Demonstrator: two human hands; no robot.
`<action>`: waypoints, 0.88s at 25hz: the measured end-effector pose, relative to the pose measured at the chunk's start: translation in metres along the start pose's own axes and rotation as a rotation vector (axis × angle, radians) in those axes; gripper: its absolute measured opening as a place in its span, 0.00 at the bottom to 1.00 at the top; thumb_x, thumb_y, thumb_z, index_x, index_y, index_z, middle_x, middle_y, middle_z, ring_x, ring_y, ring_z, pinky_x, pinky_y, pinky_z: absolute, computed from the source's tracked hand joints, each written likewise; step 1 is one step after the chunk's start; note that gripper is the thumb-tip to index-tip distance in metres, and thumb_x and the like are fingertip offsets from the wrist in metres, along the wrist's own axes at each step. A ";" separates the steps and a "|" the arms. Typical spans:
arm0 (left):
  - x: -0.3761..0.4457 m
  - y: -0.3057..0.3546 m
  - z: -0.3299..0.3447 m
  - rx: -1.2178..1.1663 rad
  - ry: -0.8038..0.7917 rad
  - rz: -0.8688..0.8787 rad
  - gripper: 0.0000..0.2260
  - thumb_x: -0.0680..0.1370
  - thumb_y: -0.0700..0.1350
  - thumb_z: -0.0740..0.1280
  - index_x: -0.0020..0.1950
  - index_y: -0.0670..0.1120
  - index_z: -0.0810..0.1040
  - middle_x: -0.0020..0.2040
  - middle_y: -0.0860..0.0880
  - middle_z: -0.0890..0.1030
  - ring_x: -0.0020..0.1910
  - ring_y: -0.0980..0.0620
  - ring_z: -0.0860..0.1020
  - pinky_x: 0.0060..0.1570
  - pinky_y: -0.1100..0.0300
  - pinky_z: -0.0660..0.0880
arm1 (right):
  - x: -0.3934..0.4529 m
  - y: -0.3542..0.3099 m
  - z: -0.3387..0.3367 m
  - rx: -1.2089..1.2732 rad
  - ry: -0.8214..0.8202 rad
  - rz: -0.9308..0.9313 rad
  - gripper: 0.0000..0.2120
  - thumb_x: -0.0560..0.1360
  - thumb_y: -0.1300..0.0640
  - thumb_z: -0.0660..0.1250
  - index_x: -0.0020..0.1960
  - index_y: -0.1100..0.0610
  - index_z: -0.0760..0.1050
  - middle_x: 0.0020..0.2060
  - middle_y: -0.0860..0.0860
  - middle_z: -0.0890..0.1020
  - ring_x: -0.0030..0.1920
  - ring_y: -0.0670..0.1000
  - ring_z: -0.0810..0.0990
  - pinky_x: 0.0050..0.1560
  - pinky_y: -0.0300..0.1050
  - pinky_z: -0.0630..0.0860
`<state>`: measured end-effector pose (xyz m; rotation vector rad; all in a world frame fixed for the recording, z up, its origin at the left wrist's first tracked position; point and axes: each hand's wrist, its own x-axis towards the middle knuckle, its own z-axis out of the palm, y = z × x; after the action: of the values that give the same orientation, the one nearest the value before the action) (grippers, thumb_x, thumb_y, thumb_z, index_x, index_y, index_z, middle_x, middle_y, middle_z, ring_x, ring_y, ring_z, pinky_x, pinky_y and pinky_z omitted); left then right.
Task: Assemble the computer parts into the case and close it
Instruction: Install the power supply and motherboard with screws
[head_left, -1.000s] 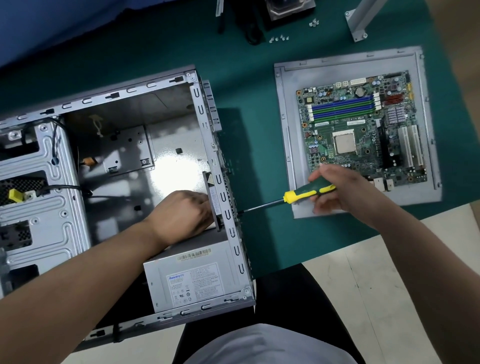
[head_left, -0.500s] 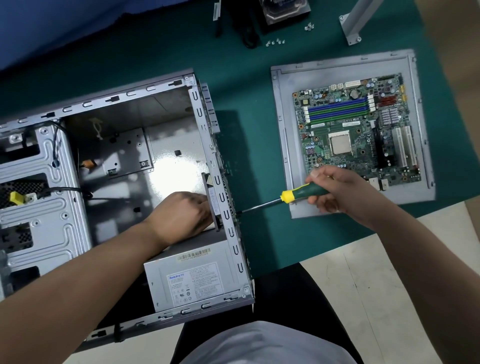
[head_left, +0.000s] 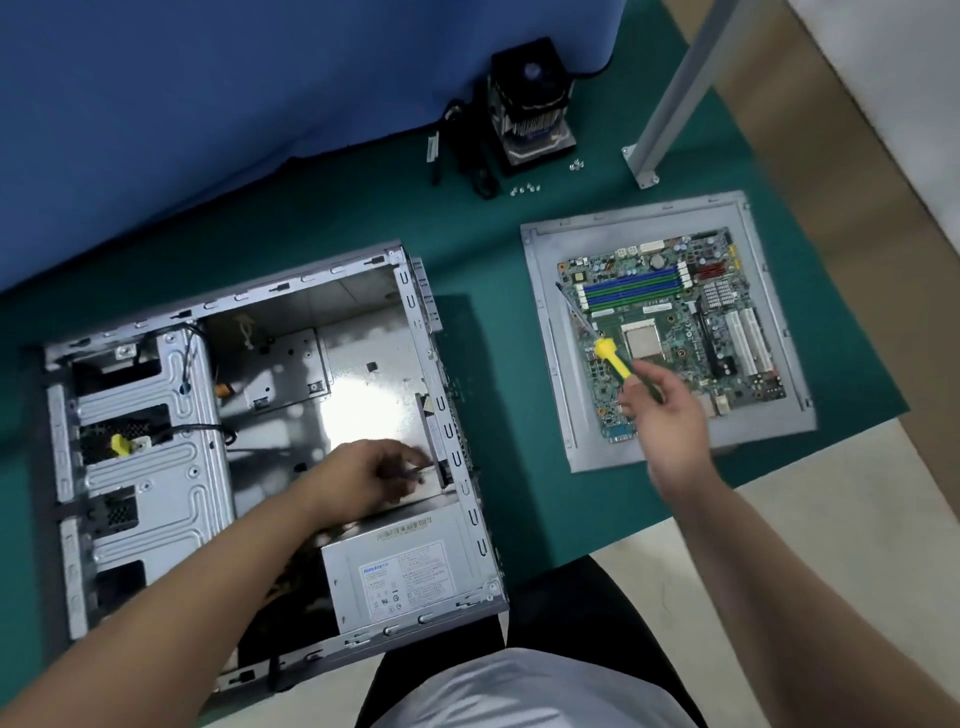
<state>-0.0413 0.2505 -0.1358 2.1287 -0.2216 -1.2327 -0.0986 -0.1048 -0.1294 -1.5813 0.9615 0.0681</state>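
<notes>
Power supply fixing, judged underway: keep the grey boxed power supply (head_left: 405, 577), seated in the near corner of the open grey steel case (head_left: 249, 322), pressed against the rear wall. Left hand (head_left: 374, 475) rests inside the case, grasp indeterminable. Right hand (head_left: 667, 415) grips the yellow-and-green-handled screwdriver (head_left: 613, 358) above the green motherboard (head_left: 670, 332).
</notes>
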 end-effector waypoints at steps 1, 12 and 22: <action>-0.008 0.003 -0.004 -0.121 0.004 -0.040 0.14 0.78 0.38 0.73 0.50 0.59 0.83 0.46 0.56 0.86 0.43 0.58 0.82 0.50 0.57 0.78 | -0.004 0.003 0.008 -0.023 0.048 -0.016 0.09 0.82 0.55 0.67 0.61 0.45 0.77 0.55 0.45 0.82 0.54 0.46 0.82 0.53 0.41 0.77; -0.073 0.045 0.007 -0.331 0.175 -0.146 0.14 0.81 0.39 0.65 0.55 0.58 0.84 0.49 0.59 0.86 0.47 0.61 0.82 0.48 0.64 0.77 | -0.011 -0.005 0.040 -1.061 -0.043 -0.267 0.20 0.81 0.51 0.66 0.70 0.58 0.72 0.64 0.58 0.76 0.61 0.59 0.76 0.57 0.52 0.77; -0.071 0.067 0.023 0.091 0.345 -0.068 0.17 0.81 0.58 0.67 0.39 0.48 0.80 0.34 0.52 0.79 0.31 0.55 0.72 0.31 0.60 0.66 | -0.078 -0.061 0.059 -0.847 -0.474 -0.668 0.14 0.81 0.49 0.67 0.65 0.50 0.78 0.57 0.46 0.77 0.53 0.40 0.77 0.59 0.35 0.74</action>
<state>-0.0866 0.2203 -0.0519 2.4031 -0.0552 -0.8851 -0.0862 -0.0176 -0.0547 -2.4378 -0.0418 0.4013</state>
